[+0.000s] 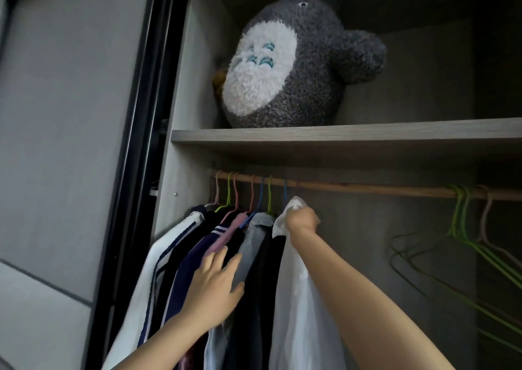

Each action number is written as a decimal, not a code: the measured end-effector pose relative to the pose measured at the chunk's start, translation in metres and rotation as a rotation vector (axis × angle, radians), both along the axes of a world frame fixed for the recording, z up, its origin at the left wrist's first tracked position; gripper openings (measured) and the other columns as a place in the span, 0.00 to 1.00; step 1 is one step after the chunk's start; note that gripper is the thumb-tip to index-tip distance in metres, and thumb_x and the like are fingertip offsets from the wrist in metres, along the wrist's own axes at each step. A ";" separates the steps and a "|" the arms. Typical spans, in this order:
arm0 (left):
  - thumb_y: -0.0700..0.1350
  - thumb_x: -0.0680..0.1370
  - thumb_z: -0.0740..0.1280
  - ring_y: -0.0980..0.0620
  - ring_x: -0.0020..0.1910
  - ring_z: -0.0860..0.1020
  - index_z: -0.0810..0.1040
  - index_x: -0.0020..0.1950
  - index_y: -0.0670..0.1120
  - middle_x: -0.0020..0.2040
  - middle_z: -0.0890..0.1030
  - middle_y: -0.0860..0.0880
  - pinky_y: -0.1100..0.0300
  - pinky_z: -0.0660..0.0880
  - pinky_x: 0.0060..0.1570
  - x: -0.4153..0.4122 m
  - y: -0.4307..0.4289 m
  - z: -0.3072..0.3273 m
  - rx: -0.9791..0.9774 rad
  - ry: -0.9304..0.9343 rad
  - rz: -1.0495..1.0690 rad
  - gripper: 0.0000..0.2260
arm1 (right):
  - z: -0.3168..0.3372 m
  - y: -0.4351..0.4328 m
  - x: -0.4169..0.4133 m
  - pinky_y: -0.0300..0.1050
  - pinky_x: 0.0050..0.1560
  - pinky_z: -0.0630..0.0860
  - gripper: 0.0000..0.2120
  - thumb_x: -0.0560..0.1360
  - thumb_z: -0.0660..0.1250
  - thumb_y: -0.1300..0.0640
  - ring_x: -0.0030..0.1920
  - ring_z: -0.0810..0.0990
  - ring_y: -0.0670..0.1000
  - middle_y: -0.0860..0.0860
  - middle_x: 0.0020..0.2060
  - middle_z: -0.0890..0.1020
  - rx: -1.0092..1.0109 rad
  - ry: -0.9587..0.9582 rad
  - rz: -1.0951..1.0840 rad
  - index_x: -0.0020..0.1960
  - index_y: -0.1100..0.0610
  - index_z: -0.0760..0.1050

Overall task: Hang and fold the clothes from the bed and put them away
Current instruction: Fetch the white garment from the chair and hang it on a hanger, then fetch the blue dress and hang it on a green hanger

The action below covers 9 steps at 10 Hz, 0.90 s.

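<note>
The right hand (302, 219) was curled round the neck of the white shirt (299, 299) and hid the hanger beneath it, so whether the blue hook (285, 193) just above belonged to that shirt could not be told. The left hand (216, 285) was blurred, its fingertips indistinct against the hung clothes (195, 256). Every garment ran off the bottom edge. A brownish thing (219, 77) showed only as a sliver behind the plush toy (296, 67). The rail (367, 188), the shelf (339, 135) and the empty hangers (466, 242) were cut off at the right edge.
</note>
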<state>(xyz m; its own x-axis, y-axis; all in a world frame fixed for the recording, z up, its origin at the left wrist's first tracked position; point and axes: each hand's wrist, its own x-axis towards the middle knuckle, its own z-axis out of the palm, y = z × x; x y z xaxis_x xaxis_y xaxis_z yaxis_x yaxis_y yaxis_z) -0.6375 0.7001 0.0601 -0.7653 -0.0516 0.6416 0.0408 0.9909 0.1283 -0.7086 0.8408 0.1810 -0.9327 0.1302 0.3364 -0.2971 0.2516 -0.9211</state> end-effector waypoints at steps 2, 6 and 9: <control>0.57 0.71 0.56 0.41 0.58 0.77 0.74 0.64 0.47 0.61 0.76 0.45 0.52 0.78 0.43 -0.023 -0.021 -0.001 -0.123 0.248 -0.061 0.26 | -0.028 -0.035 -0.024 0.46 0.56 0.72 0.16 0.79 0.57 0.61 0.61 0.75 0.58 0.60 0.61 0.76 0.240 0.015 -0.018 0.63 0.65 0.72; 0.51 0.71 0.56 0.34 0.50 0.77 0.80 0.54 0.38 0.53 0.80 0.37 0.42 0.76 0.42 -0.035 0.001 0.008 0.078 0.451 -0.141 0.23 | -0.031 0.009 -0.016 0.48 0.50 0.71 0.25 0.80 0.54 0.43 0.58 0.76 0.61 0.61 0.58 0.78 0.745 0.141 -0.154 0.62 0.63 0.74; 0.46 0.72 0.58 0.41 0.58 0.71 0.82 0.48 0.42 0.54 0.79 0.39 0.50 0.67 0.48 -0.048 0.087 -0.015 -0.150 0.681 -0.394 0.15 | -0.046 0.227 -0.002 0.52 0.57 0.71 0.15 0.80 0.57 0.55 0.63 0.68 0.60 0.59 0.61 0.72 1.072 0.065 -0.984 0.63 0.61 0.71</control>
